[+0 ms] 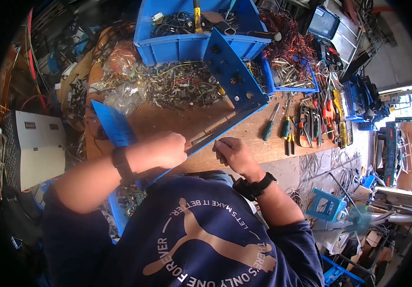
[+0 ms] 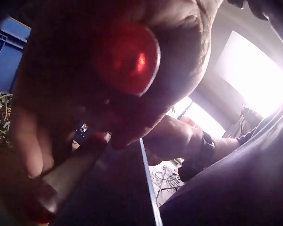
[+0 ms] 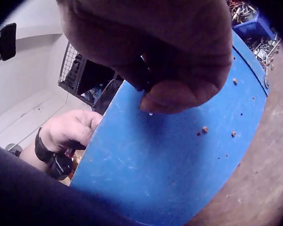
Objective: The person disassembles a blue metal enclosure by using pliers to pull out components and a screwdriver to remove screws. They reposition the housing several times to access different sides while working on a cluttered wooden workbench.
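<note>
A blue sheet-metal panel [image 1: 237, 117] with upright sides stands on edge over the near side of the workbench. My left hand [image 1: 165, 150] is at its inner side, fingers curled round a pale rod with a red end [image 2: 68, 181], whose kind I cannot tell. Across the panel edge, my right hand [image 1: 237, 155] is against the outer face. Its thumb and forefinger pinch a small dark piece [image 3: 145, 88] close to the blue surface, mostly hidden by the fingers. Small rusty screw heads [image 3: 205, 130] dot that face.
A large blue bin [image 1: 167, 45] of cables and a hammer stands at the back. Loose screws and scrap [image 1: 182, 83] are heaped before it. Screwdrivers [image 1: 271, 123] and pliers [image 1: 289, 138] lie to the right, beside a small blue tray [image 1: 292, 90] of metal bits.
</note>
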Tool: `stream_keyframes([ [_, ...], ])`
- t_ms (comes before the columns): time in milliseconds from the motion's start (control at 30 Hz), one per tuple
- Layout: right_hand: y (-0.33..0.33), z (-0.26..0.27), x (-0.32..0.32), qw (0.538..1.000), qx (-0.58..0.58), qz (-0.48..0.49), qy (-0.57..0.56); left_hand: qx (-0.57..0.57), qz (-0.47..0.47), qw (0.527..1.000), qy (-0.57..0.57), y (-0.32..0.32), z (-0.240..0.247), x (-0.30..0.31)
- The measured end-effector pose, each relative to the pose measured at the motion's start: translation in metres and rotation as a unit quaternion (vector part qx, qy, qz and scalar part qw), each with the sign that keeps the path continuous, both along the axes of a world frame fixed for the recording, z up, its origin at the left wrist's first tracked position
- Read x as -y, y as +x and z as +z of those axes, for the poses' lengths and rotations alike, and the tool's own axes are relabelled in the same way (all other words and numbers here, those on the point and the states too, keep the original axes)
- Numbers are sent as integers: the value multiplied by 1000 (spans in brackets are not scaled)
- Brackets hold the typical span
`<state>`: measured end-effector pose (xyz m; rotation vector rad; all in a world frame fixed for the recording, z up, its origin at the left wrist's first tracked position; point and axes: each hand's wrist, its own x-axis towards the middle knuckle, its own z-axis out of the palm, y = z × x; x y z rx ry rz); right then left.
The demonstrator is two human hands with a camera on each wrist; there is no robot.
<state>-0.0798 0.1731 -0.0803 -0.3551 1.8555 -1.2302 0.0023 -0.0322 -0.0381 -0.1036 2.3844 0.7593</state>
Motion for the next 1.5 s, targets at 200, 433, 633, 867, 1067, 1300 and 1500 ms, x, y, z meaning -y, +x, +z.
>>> stream_keyframes([
  [200,-1,-5,0,1000,-8,5,-4,0,-9,1000,-10,0,0,-2],
  [433,-2,-7,-1,1000,-17,7,5,-5,10,1000,4,-1,3,-2],
  [633,-1,-8,-1,1000,-21,1,3,-3,16,1000,7,-1,4,-3],
  [867,0,-5,1,999,-39,5,15,-32,49,998,11,1,2,-5],
  [1067,-1,-6,1,999,-50,4,13,-12,46,999,3,0,1,-5],
  [1300,-6,-3,-3,993,117,-13,-15,42,-27,999,-6,-7,4,-7],
  [1500,-14,-9,-9,969,242,-3,-51,58,2,998,6,-9,-1,-7],
])
